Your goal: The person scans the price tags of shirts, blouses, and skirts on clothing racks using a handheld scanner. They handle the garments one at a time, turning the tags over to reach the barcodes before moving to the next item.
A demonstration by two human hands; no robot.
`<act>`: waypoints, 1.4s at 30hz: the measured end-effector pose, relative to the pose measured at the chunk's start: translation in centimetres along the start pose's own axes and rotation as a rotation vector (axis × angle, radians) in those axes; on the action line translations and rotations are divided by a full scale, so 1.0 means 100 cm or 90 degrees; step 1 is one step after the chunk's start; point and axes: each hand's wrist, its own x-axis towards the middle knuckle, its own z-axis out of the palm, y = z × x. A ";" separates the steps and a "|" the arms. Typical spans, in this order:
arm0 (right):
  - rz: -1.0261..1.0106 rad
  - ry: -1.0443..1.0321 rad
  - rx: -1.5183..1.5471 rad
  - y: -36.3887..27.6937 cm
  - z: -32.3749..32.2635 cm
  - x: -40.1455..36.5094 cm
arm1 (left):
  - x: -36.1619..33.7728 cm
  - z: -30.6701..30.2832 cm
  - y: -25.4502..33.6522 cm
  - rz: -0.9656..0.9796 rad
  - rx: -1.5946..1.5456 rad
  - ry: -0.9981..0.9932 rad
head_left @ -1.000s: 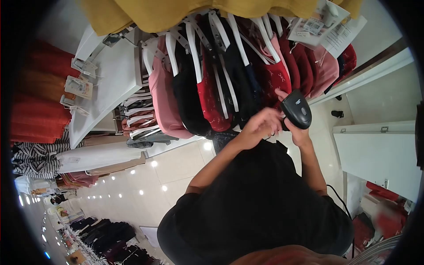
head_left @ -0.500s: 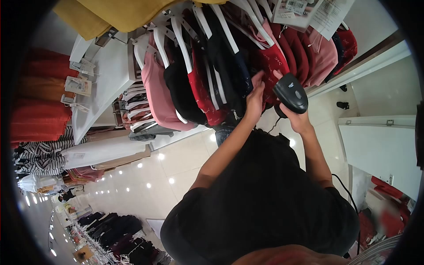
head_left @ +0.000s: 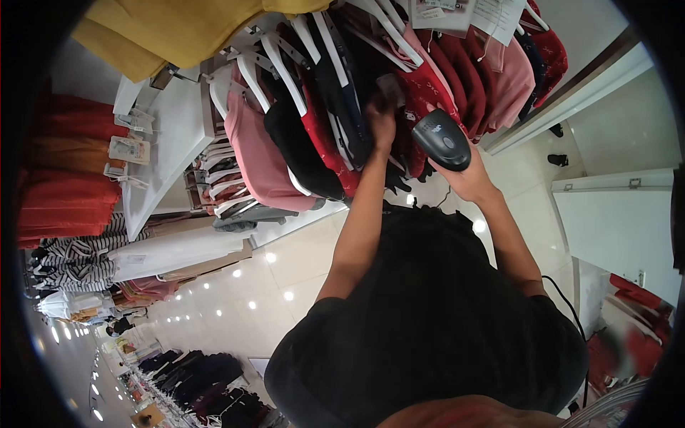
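My right hand [head_left: 467, 177] is wrapped round a black barcode scanner [head_left: 441, 139], its rounded back turned up and its head pointing at the hanging clothes. Between the garments, my left hand [head_left: 382, 123] is in shadow, its fingers closed at the lower edge of a pale price tag [head_left: 390, 88]. Just right of that hand hangs a red patterned garment [head_left: 427, 89]. A dark navy garment [head_left: 351, 118] hangs on its left side. The scanner hides part of my right fingers.
Pink [head_left: 253, 160], black and red clothes hang on white hangers along the rail. Papers in a plastic sleeve [head_left: 441, 16] hang above. A white shelf [head_left: 175, 135] juts out at left. A black cable [head_left: 571, 314] runs down by my right side.
My left hand has moved left and up, in among the garments, and a price tag now shows at its fingers. The scanner has shifted left and slightly up in my right hand.
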 end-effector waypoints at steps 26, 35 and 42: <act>-0.092 -0.037 -0.482 -0.008 0.021 0.018 | -0.030 -0.053 0.030 -0.284 -0.321 -0.178; -0.080 -0.061 -0.409 -0.011 0.020 0.011 | -0.025 -0.053 0.022 -0.336 -0.461 -0.178; 0.060 -0.054 0.053 -0.032 -0.003 -0.032 | -0.078 -0.047 0.015 -0.405 -0.111 -0.441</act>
